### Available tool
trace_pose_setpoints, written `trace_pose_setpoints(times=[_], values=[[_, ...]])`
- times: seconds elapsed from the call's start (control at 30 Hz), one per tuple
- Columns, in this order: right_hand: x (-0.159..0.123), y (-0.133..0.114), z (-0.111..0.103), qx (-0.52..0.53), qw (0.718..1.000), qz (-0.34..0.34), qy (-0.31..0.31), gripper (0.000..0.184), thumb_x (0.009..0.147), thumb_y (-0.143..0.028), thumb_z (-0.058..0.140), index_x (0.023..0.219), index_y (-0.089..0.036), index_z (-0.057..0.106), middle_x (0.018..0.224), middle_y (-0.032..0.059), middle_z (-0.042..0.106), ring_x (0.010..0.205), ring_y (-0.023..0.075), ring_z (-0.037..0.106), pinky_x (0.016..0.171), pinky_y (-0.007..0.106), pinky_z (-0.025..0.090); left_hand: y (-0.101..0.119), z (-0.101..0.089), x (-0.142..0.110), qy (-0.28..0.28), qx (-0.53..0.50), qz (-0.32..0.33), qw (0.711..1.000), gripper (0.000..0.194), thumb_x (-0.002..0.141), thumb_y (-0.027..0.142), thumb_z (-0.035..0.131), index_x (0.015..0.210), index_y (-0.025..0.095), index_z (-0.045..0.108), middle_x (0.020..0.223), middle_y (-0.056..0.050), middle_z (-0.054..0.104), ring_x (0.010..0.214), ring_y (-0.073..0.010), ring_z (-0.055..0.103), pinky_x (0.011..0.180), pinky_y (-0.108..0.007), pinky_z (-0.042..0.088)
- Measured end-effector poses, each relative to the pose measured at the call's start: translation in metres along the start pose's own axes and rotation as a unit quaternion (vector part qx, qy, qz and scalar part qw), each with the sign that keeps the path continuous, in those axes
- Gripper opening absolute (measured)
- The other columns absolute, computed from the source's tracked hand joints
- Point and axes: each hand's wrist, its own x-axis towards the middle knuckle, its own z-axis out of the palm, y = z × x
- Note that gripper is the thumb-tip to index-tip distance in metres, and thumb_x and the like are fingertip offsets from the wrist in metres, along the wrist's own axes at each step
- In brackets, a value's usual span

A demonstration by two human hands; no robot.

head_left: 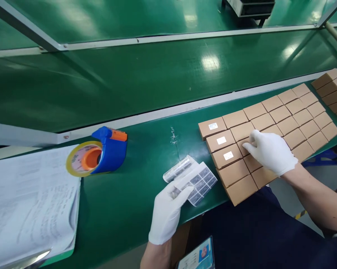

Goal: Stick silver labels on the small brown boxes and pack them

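My left hand (168, 209), in a white glove, pinches a sheet of printed labels (203, 183) between thumb and fingers. The sheet's far end curls up into a roll above the green bench. Over the block of small brown cardboard boxes (238, 170) is my gloved right hand (270, 151), its thumb and fingertips pressed together close above a box top in the second column. Whatever those fingertips hold, if anything, is hidden. Three boxes in the leftmost column carry white labels, one being the label (221, 140); the two nearest me in that column show bare tops.
A blue tape dispenser (112, 151) with a yellow tape roll stands to the left, beside a clipboard of papers (31, 201). More boxes (332, 91) sit at the far right. Behind the bench (115, 209) runs a metal rail (185, 105) along a green surface.
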Motion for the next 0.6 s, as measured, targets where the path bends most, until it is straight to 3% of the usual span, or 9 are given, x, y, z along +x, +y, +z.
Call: trace_pose_setpoints(times=[0.07, 0.13, 0.17, 0.23, 0.3, 0.4, 0.47, 0.5, 0.6], values=[[-0.01, -0.004, -0.002, 0.133, 0.987, -0.088, 0.009, 0.02, 0.097, -0.038, 0.061, 0.084, -0.022, 0.065, 0.075, 0.0051, 0.071, 0.07, 0.0233, 0.069, 0.065, 0.034, 0.05, 0.009, 0.004, -0.011, 0.012, 0.03, 0.023, 0.999, 0.044, 0.075, 0.041, 0.09, 0.109, 0.015, 0.081, 0.117, -0.013, 0.078, 0.11, -0.0354, 0.073, 0.093, -0.04, 0.062], [-0.021, -0.019, 0.001, 0.287, 0.933, -0.218, -0.009, 0.016, 0.095, -0.037, 0.067, 0.101, -0.023, 0.071, 0.103, 0.0064, 0.077, 0.094, 0.0235, 0.072, 0.081, 0.035, 0.056, 0.015, 0.01, -0.021, 0.019, 0.059, 0.051, 0.997, 0.04, 0.075, 0.042, 0.089, 0.103, 0.015, 0.082, 0.112, -0.013, 0.079, 0.107, -0.0344, 0.074, 0.093, -0.039, 0.062], [-0.026, -0.029, 0.004, 0.341, 0.9, -0.269, -0.027, 0.023, 0.093, -0.037, 0.071, 0.112, -0.024, 0.071, 0.115, 0.0064, 0.076, 0.104, 0.0234, 0.071, 0.089, 0.035, 0.056, 0.017, 0.013, -0.025, 0.023, 0.068, 0.066, 0.995, 0.04, 0.075, 0.042, 0.089, 0.104, 0.015, 0.081, 0.114, -0.012, 0.079, 0.108, -0.0337, 0.074, 0.095, -0.038, 0.061], [-0.032, -0.047, 0.011, 0.393, 0.861, -0.313, -0.075, 0.033, 0.094, -0.036, 0.069, 0.124, -0.024, 0.068, 0.121, 0.0063, 0.074, 0.107, 0.0222, 0.07, 0.092, 0.035, 0.056, 0.017, 0.018, -0.032, 0.04, 0.066, 0.089, 0.993, 0.048, 0.075, 0.041, 0.089, 0.116, 0.018, 0.079, 0.122, -0.01, 0.077, 0.113, -0.0316, 0.072, 0.098, -0.036, 0.059], [-0.034, -0.059, 0.018, 0.398, 0.859, -0.302, -0.113, 0.028, 0.1, -0.035, 0.059, 0.124, -0.021, 0.068, 0.111, 0.0059, 0.076, 0.096, 0.02, 0.071, 0.087, 0.034, 0.056, 0.013, 0.022, -0.037, 0.067, 0.059, 0.104, 0.991, 0.061, 0.076, 0.041, 0.087, 0.131, 0.021, 0.072, 0.12, -0.008, 0.077, 0.108, -0.0284, 0.073, 0.094, -0.033, 0.059], [-0.034, -0.066, 0.024, 0.379, 0.861, -0.318, -0.114, 0.029, 0.098, -0.036, 0.064, 0.121, -0.019, 0.069, 0.111, 0.0078, 0.075, 0.096, 0.021, 0.071, 0.087, 0.035, 0.056, 0.007, 0.023, -0.042, 0.101, 0.099, 0.128, 0.981, 0.071, 0.082, 0.045, 0.082, 0.145, 0.02, 0.062, 0.082, 0.0, 0.075, 0.078, -0.0199, 0.07, 0.082, -0.029, 0.057], [-0.035, -0.066, 0.026, 0.365, 0.86, -0.34, -0.106, 0.026, 0.092, -0.031, 0.071, 0.116, -0.021, 0.071, 0.111, 0.0068, 0.075, 0.097, 0.0214, 0.07, 0.088, 0.034, 0.055, 0.006, 0.023, -0.045, 0.114, 0.143, 0.149, 0.972, 0.065, 0.087, 0.047, 0.078, 0.143, 0.018, 0.063, 0.066, 0.003, 0.067, 0.066, -0.017, 0.064, 0.076, -0.028, 0.055], [-0.035, -0.065, 0.028, 0.362, 0.861, -0.342, -0.107, 0.021, 0.092, -0.029, 0.071, 0.111, -0.021, 0.072, 0.108, 0.0058, 0.075, 0.095, 0.021, 0.07, 0.087, 0.034, 0.055, 0.008, 0.023, -0.047, 0.118, 0.16, 0.162, 0.967, 0.062, 0.086, 0.047, 0.078, 0.139, 0.018, 0.067, 0.068, 0.002, 0.069, 0.068, -0.0174, 0.064, 0.077, -0.029, 0.055], [-0.038, -0.065, 0.032, 0.373, 0.857, -0.334, -0.125, 0.011, 0.094, -0.028, 0.068, 0.102, -0.022, 0.073, 0.101, 0.0039, 0.077, 0.091, 0.0201, 0.072, 0.083, 0.032, 0.056, 0.016, 0.023, -0.05, 0.099, 0.186, 0.216, 0.953, 0.048, 0.078, 0.043, 0.087, 0.12, 0.02, 0.078, 0.1, -0.005, 0.079, 0.089, -0.0238, 0.071, 0.086, -0.032, 0.056]])
